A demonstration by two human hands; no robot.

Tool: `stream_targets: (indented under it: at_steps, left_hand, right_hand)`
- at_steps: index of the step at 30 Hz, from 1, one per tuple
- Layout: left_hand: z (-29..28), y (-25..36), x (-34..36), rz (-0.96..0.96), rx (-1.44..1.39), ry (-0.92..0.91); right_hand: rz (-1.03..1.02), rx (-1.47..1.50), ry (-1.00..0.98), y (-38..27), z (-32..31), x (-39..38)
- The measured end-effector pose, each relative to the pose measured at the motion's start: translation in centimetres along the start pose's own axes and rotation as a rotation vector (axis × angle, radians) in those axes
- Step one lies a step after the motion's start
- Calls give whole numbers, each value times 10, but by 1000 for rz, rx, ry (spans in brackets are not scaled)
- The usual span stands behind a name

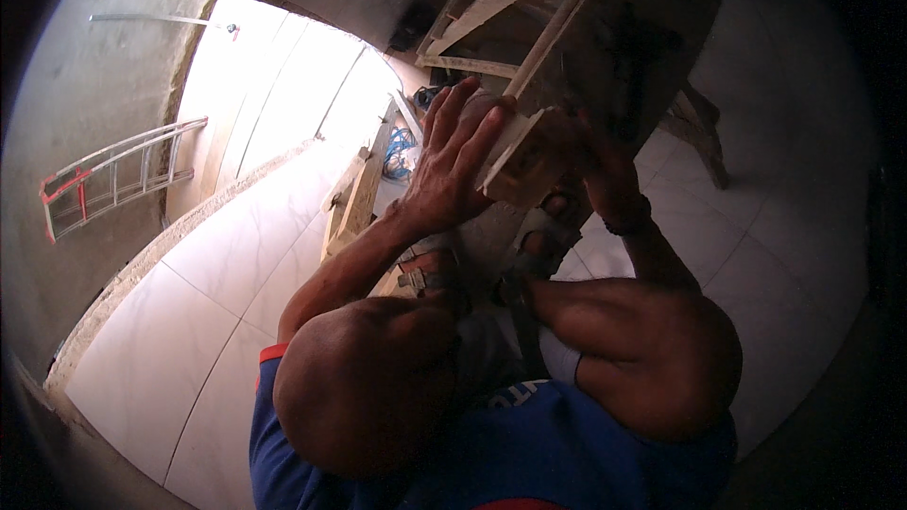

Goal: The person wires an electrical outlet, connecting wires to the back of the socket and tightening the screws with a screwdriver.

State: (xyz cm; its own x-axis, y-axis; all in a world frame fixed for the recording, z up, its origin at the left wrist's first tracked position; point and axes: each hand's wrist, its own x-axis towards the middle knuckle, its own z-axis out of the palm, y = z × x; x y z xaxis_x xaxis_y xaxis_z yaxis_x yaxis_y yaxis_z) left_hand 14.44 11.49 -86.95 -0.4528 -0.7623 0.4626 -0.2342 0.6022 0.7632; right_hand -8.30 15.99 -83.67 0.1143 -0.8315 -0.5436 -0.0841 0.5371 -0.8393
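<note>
A short piece of wooden board [518,162] with a pale cut edge is raised in front of me, above my feet. My left hand [446,162] is against its left side, the fingers long and slightly bent along it and the thumb hidden. From the right, my right hand [609,175] holds the board's other side; its fingers are partly lost in shadow. A dark band circles my right wrist. Beyond the board, a long thin wooden strip [557,28] runs away from me; I cannot tell whether the two touch.
Wooden trestle-like frames [491,14] and a dark worktop [652,47] stand ahead. Left of my left hand is another wooden leg [359,194], with blue cord [401,153] beside it. A ladder [118,175] is by the wall at far left. My sandalled feet [543,241] are on pale tiles [203,331].
</note>
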Motion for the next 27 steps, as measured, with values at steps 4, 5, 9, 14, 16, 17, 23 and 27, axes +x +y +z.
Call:
stream_targets:
  at_steps: [4, 5, 9, 14, 16, 17, 23, 27]
  left_hand:
    - [-15, 4, 17, -77, 63, -257]
    - [-15, 3, 17, -70, 54, -271]
    - [-11, -3, 15, -53, 46, -255]
    - [1, 0, 7, -123, 124, -292]
    - [8, 1, 1, -91, 197, -315]
    - [10, 2, 0, -81, 233, -334]
    - [17, 21, 10, 9, 439, -481]
    - [19, 36, 21, 11, 566, -639]
  right_hand:
    - [228, 794, 12, 73, -38, 12]
    - [186, 766, 8, 82, -36, 14]
    - [-7, 435, 102, 82, -12, 19]
    - [-127, 225, 198, 84, 10, 21]
    - [-140, 193, 204, 86, 14, 23]
    - [-143, 185, 205, 88, 14, 25]
    - [-166, 133, 232, 97, 15, 32]
    - [-184, 111, 243, 100, 19, 37]
